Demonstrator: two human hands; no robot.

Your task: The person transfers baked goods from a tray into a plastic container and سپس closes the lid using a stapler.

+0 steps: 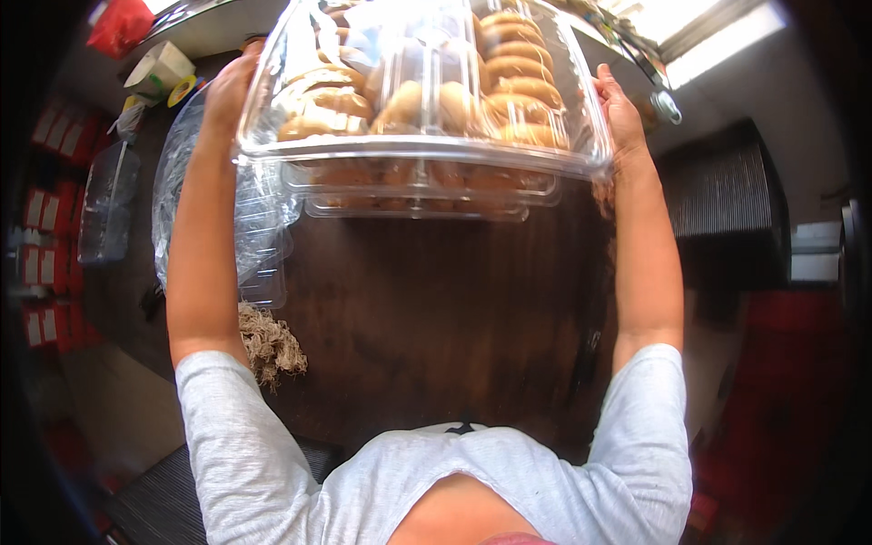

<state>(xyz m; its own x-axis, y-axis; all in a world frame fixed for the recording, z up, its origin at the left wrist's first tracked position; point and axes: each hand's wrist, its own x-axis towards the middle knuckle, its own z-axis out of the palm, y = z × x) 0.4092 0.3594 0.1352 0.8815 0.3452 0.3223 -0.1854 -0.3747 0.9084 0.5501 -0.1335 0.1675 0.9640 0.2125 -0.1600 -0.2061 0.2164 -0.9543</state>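
Observation:
Both my arms reach forward, one to each side of a clear plastic tray box (427, 148). Rows of round golden-brown cookies (329, 100) show through its shiny lid. At its left side my left hand (232, 89) grips the edge, its fingers mostly hidden behind the plastic. My right hand (621, 113) holds the opposite edge, thumb side upward. Below and behind this box sits another clear plastic container (427, 204) with brown contents, partly covered. I cannot tell whether the two touch.
A dark brown table (436, 309) lies below. On its left are a clear plastic bag (182, 182), clear trays (263, 272) and a tangled beige string bundle (272, 345). A black ribbed box (727, 200) stands right. Red-and-white boxes (54, 218) line the far left.

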